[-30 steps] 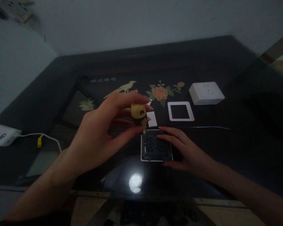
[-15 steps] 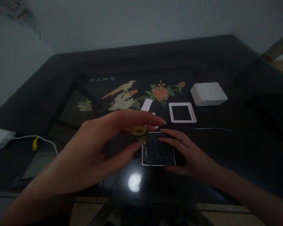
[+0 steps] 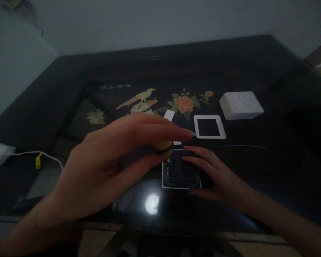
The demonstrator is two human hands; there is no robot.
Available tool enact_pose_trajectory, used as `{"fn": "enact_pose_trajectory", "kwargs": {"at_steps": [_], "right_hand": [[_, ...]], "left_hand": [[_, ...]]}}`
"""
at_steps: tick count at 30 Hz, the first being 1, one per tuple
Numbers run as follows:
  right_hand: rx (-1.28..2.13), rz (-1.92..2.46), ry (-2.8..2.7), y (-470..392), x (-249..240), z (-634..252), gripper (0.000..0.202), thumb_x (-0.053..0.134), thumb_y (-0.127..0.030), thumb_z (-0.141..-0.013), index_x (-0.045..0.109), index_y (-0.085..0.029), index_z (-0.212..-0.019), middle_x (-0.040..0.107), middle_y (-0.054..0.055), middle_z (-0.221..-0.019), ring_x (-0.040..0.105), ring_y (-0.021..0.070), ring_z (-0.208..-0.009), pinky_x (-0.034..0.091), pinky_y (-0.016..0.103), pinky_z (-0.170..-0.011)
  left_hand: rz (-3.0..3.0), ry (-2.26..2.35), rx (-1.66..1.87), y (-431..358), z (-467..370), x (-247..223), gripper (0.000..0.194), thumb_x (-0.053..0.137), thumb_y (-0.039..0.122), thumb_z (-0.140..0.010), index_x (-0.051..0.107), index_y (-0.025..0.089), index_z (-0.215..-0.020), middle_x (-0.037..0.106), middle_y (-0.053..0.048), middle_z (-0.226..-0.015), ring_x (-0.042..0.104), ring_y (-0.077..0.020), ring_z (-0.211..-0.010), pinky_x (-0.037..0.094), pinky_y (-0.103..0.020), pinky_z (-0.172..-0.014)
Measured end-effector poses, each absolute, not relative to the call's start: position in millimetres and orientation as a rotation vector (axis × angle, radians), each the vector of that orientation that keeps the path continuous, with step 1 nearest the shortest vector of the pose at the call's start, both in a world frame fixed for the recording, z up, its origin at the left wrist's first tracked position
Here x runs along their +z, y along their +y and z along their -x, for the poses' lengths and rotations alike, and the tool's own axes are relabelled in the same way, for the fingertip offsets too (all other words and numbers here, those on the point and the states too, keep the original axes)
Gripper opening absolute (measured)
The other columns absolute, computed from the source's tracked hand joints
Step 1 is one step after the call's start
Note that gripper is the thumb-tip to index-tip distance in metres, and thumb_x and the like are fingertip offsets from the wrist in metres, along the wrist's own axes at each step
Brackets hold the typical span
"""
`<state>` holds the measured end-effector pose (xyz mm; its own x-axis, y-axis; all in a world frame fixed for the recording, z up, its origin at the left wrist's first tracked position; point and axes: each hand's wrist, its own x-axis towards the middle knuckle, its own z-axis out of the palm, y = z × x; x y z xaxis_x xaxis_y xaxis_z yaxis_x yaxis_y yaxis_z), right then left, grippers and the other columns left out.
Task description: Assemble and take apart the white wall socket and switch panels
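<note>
A screwdriver with a yellowish handle (image 3: 163, 145) is pinched between the thumb and fingers of my left hand (image 3: 107, 167). It stands over the upper left part of a wall switch or socket panel (image 3: 180, 180), which lies with its dark back up and a thin white rim showing. My hand hides the screwdriver's tip, so contact with a screw cannot be seen. On the panel's right side, my right hand (image 3: 219, 175) grips the edges, its ringed finger and a neighbour on top and the thumb at the lower right corner.
Beyond the panel lie a square white frame (image 3: 223, 130) and a white socket box (image 3: 244, 103). White strips (image 3: 169, 114) show behind my left hand. A white power unit (image 3: 0, 153) with a cable and yellow tag (image 3: 37, 160) sits at left on the dark glossy table (image 3: 256, 157).
My left fingers have shifted round the screwdriver handle, the index finger reaching farther right. The view has moved slightly. My right hand stays on the panel.
</note>
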<state>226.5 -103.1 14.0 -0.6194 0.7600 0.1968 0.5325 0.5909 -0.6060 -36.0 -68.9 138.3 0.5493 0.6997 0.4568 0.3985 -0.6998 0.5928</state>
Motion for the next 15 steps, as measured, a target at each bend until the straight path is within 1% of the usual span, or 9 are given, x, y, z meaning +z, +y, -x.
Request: {"fn": "enact_pose_trajectory", "kwargs": {"at_steps": [1, 3, 5, 6, 7, 10, 12, 13, 15], "right_hand": [[0.704, 1.037, -2.377, -103, 14, -226, 0.069, 0.075, -0.03, -0.08, 0.042, -0.023, -0.141, 0.043, 0.018, -0.15, 0.041, 0.0323, -0.14, 0.045, 0.057, -0.107], [0.711, 1.038, -2.371, -103, 15, -226, 0.069, 0.074, -0.03, -0.081, 0.042, -0.024, -0.142, 0.043, 0.017, -0.151, 0.042, 0.0319, -0.14, 0.046, 0.057, -0.106], [0.715, 1.033, -2.371, -103, 16, -226, 0.069, 0.074, -0.03, -0.081, 0.042, -0.025, -0.142, 0.043, 0.017, -0.151, 0.042, 0.0318, -0.139, 0.046, 0.056, -0.107], [0.716, 1.029, -2.369, -103, 16, -226, 0.069, 0.074, -0.03, -0.081, 0.042, -0.024, -0.142, 0.043, 0.017, -0.151, 0.042, 0.0319, -0.139, 0.046, 0.056, -0.107], [0.716, 1.029, -2.365, -103, 17, -226, 0.069, 0.074, -0.03, -0.081, 0.042, -0.025, -0.142, 0.043, 0.017, -0.151, 0.042, 0.0319, -0.139, 0.046, 0.056, -0.107], [0.712, 1.027, -2.355, -103, 17, -226, 0.07, 0.075, -0.03, -0.08, 0.042, -0.025, -0.142, 0.044, 0.016, -0.151, 0.042, 0.0323, -0.139, 0.046, 0.057, -0.107], [0.708, 1.028, -2.356, -103, 16, -225, 0.069, 0.074, -0.029, -0.081, 0.042, -0.025, -0.142, 0.044, 0.017, -0.151, 0.043, 0.0322, -0.139, 0.046, 0.057, -0.107], [0.705, 1.028, -2.361, -103, 16, -225, 0.069, 0.074, -0.029, -0.081, 0.042, -0.024, -0.142, 0.045, 0.017, -0.15, 0.043, 0.032, -0.139, 0.046, 0.057, -0.107], [0.701, 1.026, -2.365, -103, 15, -226, 0.068, 0.074, -0.03, -0.081, 0.043, -0.022, -0.141, 0.045, 0.018, -0.149, 0.043, 0.0315, -0.139, 0.046, 0.056, -0.107]], "left_hand": [[-2.325, 0.923, 0.967, -71, 35, 139, 0.026, 0.066, 0.016, -0.09, 0.066, 0.024, -0.114, 0.072, 0.001, -0.109, 0.071, -0.0159, -0.092, 0.058, -0.039, -0.098], [-2.307, 0.943, 0.97, -74, 32, 137, 0.014, 0.071, 0.022, -0.087, 0.07, 0.025, -0.101, 0.073, 0.002, -0.108, 0.073, -0.0151, -0.083, 0.063, -0.037, -0.089], [-2.332, 0.947, 0.994, -74, 30, 133, 0.011, 0.076, 0.022, -0.083, 0.07, 0.027, -0.091, 0.074, 0.003, -0.104, 0.073, -0.0151, -0.075, 0.066, -0.036, -0.078], [-2.311, 0.97, 1.009, -74, 30, 131, 0.013, 0.076, 0.02, -0.082, 0.07, 0.027, -0.092, 0.074, 0.003, -0.101, 0.073, -0.0155, -0.073, 0.067, -0.036, -0.075], [-2.271, 0.973, 1.035, -72, 31, 129, 0.019, 0.076, 0.018, -0.082, 0.069, 0.028, -0.096, 0.074, 0.002, -0.099, 0.073, -0.0165, -0.074, 0.068, -0.035, -0.072], [-2.169, 0.869, 1.021, -68, 35, 130, 0.04, 0.075, 0.014, -0.082, 0.061, 0.028, -0.117, 0.073, 0.0, -0.106, 0.075, -0.0203, -0.088, 0.069, -0.032, -0.069], [-2.222, 0.803, 0.942, -66, 39, 134, 0.042, 0.072, 0.011, -0.084, 0.06, 0.028, -0.12, 0.071, -0.001, -0.114, 0.074, -0.021, -0.096, 0.069, -0.032, -0.072], [-2.259, 0.79, 0.912, -66, 40, 136, 0.04, 0.072, 0.011, -0.084, 0.061, 0.028, -0.119, 0.071, -0.002, -0.115, 0.073, -0.0211, -0.097, 0.068, -0.033, -0.075], [-2.277, 0.828, 0.904, -68, 40, 138, 0.034, 0.072, 0.014, -0.085, 0.063, 0.026, -0.115, 0.07, -0.003, -0.112, 0.072, -0.0207, -0.095, 0.066, -0.037, -0.083]]}}
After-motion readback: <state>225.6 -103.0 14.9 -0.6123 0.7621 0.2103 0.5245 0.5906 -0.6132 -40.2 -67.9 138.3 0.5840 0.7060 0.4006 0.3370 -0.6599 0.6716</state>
